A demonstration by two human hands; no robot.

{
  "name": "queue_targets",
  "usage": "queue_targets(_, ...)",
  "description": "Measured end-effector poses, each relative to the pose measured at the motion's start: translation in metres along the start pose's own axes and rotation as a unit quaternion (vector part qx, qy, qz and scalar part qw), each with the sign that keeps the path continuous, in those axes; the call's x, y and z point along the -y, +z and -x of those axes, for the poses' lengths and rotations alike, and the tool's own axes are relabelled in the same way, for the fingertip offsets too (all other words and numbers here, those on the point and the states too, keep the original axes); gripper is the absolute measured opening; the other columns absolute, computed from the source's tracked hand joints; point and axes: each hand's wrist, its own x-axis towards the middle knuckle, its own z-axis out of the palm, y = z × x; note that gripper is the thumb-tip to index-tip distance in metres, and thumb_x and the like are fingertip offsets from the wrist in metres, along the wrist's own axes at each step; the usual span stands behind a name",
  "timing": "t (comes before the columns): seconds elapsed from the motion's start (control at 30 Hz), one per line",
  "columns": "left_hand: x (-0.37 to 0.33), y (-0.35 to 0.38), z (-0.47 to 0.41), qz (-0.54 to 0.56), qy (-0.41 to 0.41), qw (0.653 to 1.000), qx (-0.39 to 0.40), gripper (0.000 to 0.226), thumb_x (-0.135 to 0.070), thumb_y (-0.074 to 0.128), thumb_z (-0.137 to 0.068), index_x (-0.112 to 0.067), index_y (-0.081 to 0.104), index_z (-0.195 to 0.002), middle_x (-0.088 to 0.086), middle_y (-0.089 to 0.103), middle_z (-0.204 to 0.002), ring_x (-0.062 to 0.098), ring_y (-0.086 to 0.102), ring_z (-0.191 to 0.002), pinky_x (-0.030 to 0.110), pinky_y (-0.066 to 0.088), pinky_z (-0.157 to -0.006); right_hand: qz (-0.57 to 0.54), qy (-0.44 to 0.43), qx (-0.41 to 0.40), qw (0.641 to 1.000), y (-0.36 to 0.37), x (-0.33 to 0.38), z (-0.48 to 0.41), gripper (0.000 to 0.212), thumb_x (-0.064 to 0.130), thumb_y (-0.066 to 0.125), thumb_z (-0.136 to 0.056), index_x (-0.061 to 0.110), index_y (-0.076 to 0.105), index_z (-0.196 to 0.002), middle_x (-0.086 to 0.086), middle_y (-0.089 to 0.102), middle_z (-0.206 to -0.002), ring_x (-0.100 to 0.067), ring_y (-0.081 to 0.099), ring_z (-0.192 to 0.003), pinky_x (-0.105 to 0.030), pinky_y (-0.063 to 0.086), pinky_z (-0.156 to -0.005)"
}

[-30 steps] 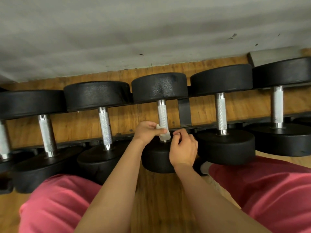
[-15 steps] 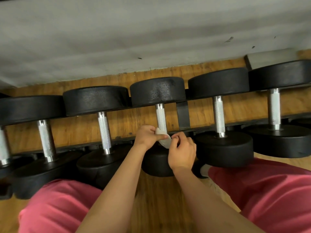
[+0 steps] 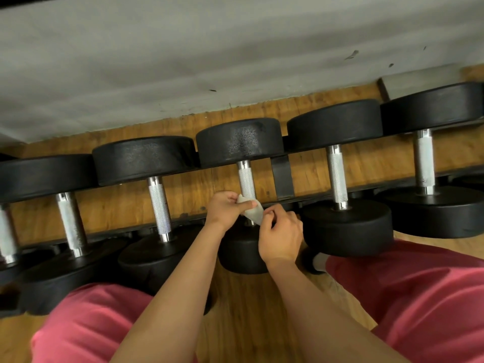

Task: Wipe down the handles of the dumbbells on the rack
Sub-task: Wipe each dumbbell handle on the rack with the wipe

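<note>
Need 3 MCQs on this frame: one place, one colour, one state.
1. Where is the cloth?
A) on the floor
B) at the near end of the centre handle
C) draped over the far-right dumbbell

2. What colour are the dumbbell heads?
A) black
B) red
C) silver

3. What state is the cloth in?
A) lying loose
B) pinched from both sides
C) hanging from the rack

Answers:
1B, it sits against that handle's lower end.
2A, every head is black.
3B, the left hand and right hand both pinch it.

Left hand [image 3: 225,208] and right hand [image 3: 280,235] pinch cloth [image 3: 253,213] at dumbbell handle [image 3: 246,182]
</note>
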Motion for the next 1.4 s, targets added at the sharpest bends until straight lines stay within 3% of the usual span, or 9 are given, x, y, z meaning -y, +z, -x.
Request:
queue_targets(0.1,-0.001,0.007,0.003,0.009,-0.003,1.0,-0.026,0.035,-0.029,0.084,-0.073,0.002,0.07,-0.083,0.017,0.072,-0.086,0.032,0.068,-0.086,0.046,0.055,-0.081,-0.002,0.005,0.001,1.0,0.0,0.0,0.001,0.02,0.015,0.048,-0.095,0.012,0.067,-0.09,0.008,0.044,-0.077,-0.011,0.037,-0.081,-0.038,0.043,-0.085)
queue_targets(0.27,0.01,0.002,0.013,-0.004,0.03,0.999,-0.04,0.012,-0.016,0.077,-0.082,-0.011,0.068,-0.075,0.006,0.073,-0.083,0.017,0.071,-0.081,0.029,0.058,-0.078,-0.004,0.003,0.004,1.0,-0.001,0.0,0.0,0.019,0.015,0.048,-0.095,0.013,0.067,-0.092,0.01,0.042,-0.076,-0.01,0.036,-0.082,-0.036,0.04,-0.085)
queue_targets(0.5,-0.004,0.008,0.002,-0.004,0.016,0.999,-0.034,0.04,-0.032,0.084,-0.073,0.003,0.068,-0.085,0.018,0.071,-0.086,0.033,0.068,-0.085,0.045,0.055,-0.075,-0.006,0.004,0.001,1.0,0.001,-0.001,0.001,0.018,0.014,0.049,-0.095,0.012,0.066,-0.09,0.007,0.044,-0.077,-0.011,0.036,-0.081,-0.035,0.04,-0.083)
queue_targets(0.7,0.007,0.012,0.01,0.074,0.015,0.993,-0.091,0.01,-0.016,0.079,-0.08,-0.012,0.071,-0.083,0.0,0.072,-0.083,0.016,0.069,-0.085,0.02,0.053,-0.072,-0.005,0.004,0.001,1.0,0.001,0.0,0.0,0.018,0.015,0.048,-0.094,0.013,0.066,-0.091,0.008,0.044,-0.078,-0.011,0.037,-0.083,-0.039,0.043,-0.084)
queue_targets(0.87,-0.008,0.021,0.001,0.102,0.002,0.987,-0.123,0.022,-0.021,0.08,-0.079,-0.009,0.071,-0.095,-0.002,0.069,-0.087,0.008,0.063,-0.08,0.016,0.047,-0.066,-0.005,0.008,0.002,1.0,0.001,0.0,0.0,0.019,0.016,0.048,-0.095,0.014,0.067,-0.093,0.01,0.042,-0.077,-0.01,0.037,-0.084,-0.041,0.045,-0.087)
queue_targets(1.0,-0.001,0.021,0.006,0.113,0.032,0.98,-0.158,0.006,-0.019,0.076,-0.083,-0.016,0.071,-0.086,-0.006,0.07,-0.081,0.011,0.067,-0.083,0.02,0.052,-0.072,-0.005,0.007,0.001,1.0,0.0,0.0,0.001,0.018,0.016,0.049,-0.095,0.014,0.067,-0.094,0.01,0.042,-0.078,-0.01,0.036,-0.084,-0.04,0.045,-0.087)
queue_targets(1.13,-0.001,0.018,0.005,0.142,0.045,0.977,-0.155,0.008,-0.014,0.074,-0.084,-0.018,0.072,-0.091,-0.013,0.068,-0.081,0.001,0.066,-0.082,0.009,0.049,-0.066,0.003,0.01,0.004,1.0,0.002,-0.001,0.0,0.017,0.019,0.05,-0.095,0.016,0.066,-0.096,0.009,0.045,-0.08,-0.009,0.037,-0.086,-0.04,0.046,-0.087)
queue_targets(1.27,-0.009,0.023,-0.003,0.132,0.053,0.979,-0.145,0.014,-0.02,0.079,-0.08,-0.017,0.071,-0.091,-0.007,0.071,-0.085,0.005,0.067,-0.083,0.017,0.052,-0.069,0.002,0.009,0.002,1.0,0.002,-0.002,0.001,0.017,0.019,0.05,-0.095,0.015,0.067,-0.095,0.01,0.043,-0.078,-0.011,0.038,-0.085,-0.038,0.045,-0.085)
queue_targets(1.4,-0.002,0.025,0.001,0.179,0.048,0.961,-0.208,0.005,-0.016,0.073,-0.085,-0.02,0.071,-0.085,-0.012,0.068,-0.079,0.011,0.067,-0.084,0.02,0.053,-0.073,0.003,0.018,0.007,1.0,0.003,-0.002,0.0,0.017,0.021,0.049,-0.095,0.018,0.066,-0.097,0.009,0.045,-0.082,-0.015,0.045,-0.09,-0.036,0.044,-0.084)
